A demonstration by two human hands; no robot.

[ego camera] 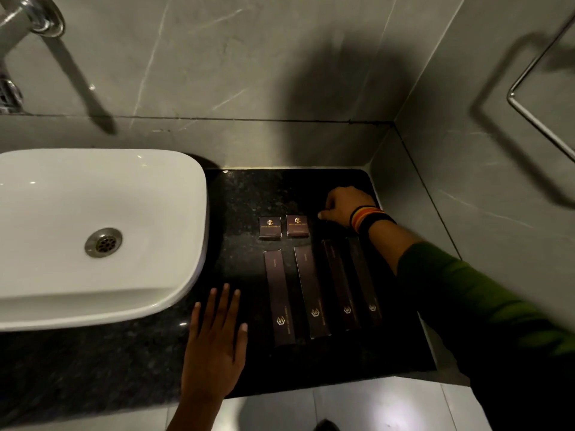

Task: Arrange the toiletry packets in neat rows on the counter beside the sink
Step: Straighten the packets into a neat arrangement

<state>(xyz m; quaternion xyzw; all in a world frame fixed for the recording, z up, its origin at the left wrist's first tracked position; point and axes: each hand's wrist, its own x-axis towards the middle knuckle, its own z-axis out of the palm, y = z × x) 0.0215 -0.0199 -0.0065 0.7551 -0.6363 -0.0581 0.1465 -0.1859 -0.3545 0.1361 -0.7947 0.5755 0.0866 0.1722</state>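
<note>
Two small square dark packets (270, 227) (297, 225) with gold logos lie side by side on the black granite counter (242, 194), right of the sink. In front of them several long dark packets (279, 298) lie parallel, logos toward me. My left hand (214, 340) rests flat on the counter, fingers spread, left of the long packets and touching none. My right hand (347, 205) is at the back right, just right of the small packets, with fingers curled downward. Shadow hides whatever is under it.
A white basin (93, 194) with a metal drain (103, 242) fills the left side. A chrome tap (28, 17) juts from the grey tiled wall. A metal towel rail (535, 119) is on the right wall. The counter's front edge drops to pale floor tiles (373, 405).
</note>
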